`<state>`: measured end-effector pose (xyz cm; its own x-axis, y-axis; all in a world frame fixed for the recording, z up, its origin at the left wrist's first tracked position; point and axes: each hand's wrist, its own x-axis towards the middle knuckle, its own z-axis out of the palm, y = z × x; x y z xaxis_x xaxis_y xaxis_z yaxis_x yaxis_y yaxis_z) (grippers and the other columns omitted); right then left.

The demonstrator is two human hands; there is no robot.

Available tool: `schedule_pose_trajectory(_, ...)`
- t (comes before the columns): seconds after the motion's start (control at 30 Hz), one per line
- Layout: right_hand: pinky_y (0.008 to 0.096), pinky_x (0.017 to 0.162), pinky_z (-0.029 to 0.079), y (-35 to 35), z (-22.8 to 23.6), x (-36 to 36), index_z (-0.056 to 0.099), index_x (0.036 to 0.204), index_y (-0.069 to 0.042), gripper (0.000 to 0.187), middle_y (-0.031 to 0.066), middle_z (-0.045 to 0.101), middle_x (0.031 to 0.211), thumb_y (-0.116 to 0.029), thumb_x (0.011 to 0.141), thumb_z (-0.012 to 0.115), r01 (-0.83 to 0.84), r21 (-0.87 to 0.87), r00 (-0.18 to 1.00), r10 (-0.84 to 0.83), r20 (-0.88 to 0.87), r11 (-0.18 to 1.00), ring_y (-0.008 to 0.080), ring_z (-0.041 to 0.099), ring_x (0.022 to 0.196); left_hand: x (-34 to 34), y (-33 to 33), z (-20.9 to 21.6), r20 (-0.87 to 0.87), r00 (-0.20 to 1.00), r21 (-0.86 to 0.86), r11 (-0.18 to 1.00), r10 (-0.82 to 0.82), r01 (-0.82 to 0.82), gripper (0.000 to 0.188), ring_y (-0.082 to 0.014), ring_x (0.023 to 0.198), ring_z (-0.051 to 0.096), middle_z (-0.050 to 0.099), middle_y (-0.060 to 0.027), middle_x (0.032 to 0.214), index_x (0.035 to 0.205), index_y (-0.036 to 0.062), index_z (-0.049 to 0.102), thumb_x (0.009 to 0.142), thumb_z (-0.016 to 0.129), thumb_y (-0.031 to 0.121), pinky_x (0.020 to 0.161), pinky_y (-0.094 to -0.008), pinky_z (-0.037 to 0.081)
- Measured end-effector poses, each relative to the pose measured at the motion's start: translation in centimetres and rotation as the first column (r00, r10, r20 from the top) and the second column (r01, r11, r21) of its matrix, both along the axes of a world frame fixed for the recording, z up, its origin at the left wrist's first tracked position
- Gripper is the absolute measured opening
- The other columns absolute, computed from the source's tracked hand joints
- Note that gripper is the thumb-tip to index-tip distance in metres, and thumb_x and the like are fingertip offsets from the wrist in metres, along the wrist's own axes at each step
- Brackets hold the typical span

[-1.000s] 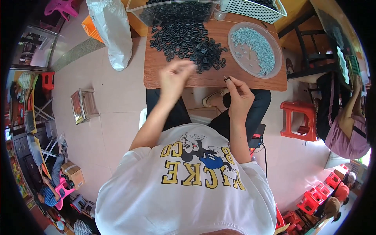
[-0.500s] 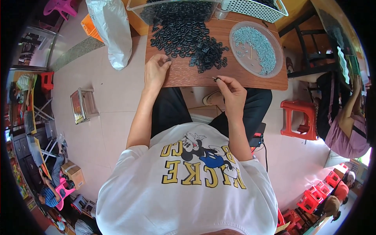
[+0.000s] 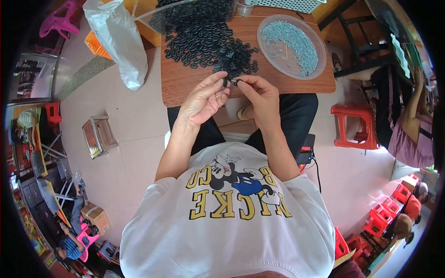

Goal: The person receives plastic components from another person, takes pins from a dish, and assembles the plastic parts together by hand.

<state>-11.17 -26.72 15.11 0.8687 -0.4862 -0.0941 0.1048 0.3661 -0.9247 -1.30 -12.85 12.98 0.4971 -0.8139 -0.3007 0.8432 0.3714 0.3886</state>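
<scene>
Over the near edge of the wooden table, my two hands meet almost fingertip to fingertip. My left hand (image 3: 206, 98) is pinched on a small black oval piece (image 3: 225, 83). A second small black piece (image 3: 235, 83) is held between the thumb and forefinger of my right hand (image 3: 262, 96); a thin pale tip points from it toward the left hand. Whether the two pieces touch cannot be made out. Just beyond the fingers lies a heap of similar black pieces (image 3: 197, 45). To its right sits a round clear tray (image 3: 273, 69) of small silvery-blue pins or screws (image 3: 303, 52).
A clear bin (image 3: 155, 21) of black pieces and a white perforated basket (image 3: 296, 5) stand at the table's back. A white sack (image 3: 118, 44) is left of the table (image 3: 178, 88). Red stools (image 3: 354, 125) and a seated person (image 3: 412, 134) are at the right.
My left hand has moved right from the table's left side, now pinching a black piece before me. My right hand has come left to meet it. The whole view has shifted slightly.
</scene>
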Motion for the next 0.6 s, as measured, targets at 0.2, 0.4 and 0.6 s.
schedule_pose_trajectory(0.2,0.0215,0.073,0.049,-0.1,-0.8,-0.1,0.065,0.097,0.002,0.014,0.0055,0.066,0.093,0.000,0.084,0.062,0.038,-0.095,0.998,-0.033,0.053,0.995,0.0095,0.061,0.081,-0.2,-0.7,-0.4,0.049,0.999,0.011,1.000,-0.009,0.008,0.021,-0.0176,0.081,0.065,0.064,-0.0092,0.092,0.110,0.0028,0.057,0.089,0.055,0.003,0.071,-0.0249,0.055)
schedule_pose_trajectory(0.4,0.0207,0.068,0.049,0.1,-0.5,-0.4,0.066,0.096,0.002,0.014,0.0041,0.066,0.085,-0.002,0.084,0.063,0.054,-0.105,0.998,-0.057,-0.019,0.993,0.0081,0.061,0.074,-0.3,-0.7,0.7,0.155,0.988,0.081,0.997,-0.002,-0.010,0.027,-0.0200,0.087,0.066,0.064,-0.0125,0.098,0.115,-0.0008,0.054,0.089,0.056,0.003,0.072,-0.0256,0.055)
schedule_pose_trajectory(0.6,0.0197,0.066,0.048,0.1,-0.9,-0.6,0.067,0.095,0.002,0.013,0.0037,0.066,0.084,-0.003,0.083,0.064,0.062,-0.090,0.996,-0.067,-0.060,0.994,0.0071,0.061,0.073,-0.1,-0.1,0.9,0.281,0.955,0.164,0.985,-0.096,0.051,0.025,-0.0216,0.089,0.066,0.065,-0.0147,0.100,0.112,-0.0036,0.057,0.088,0.057,0.003,0.075,-0.0263,0.055)
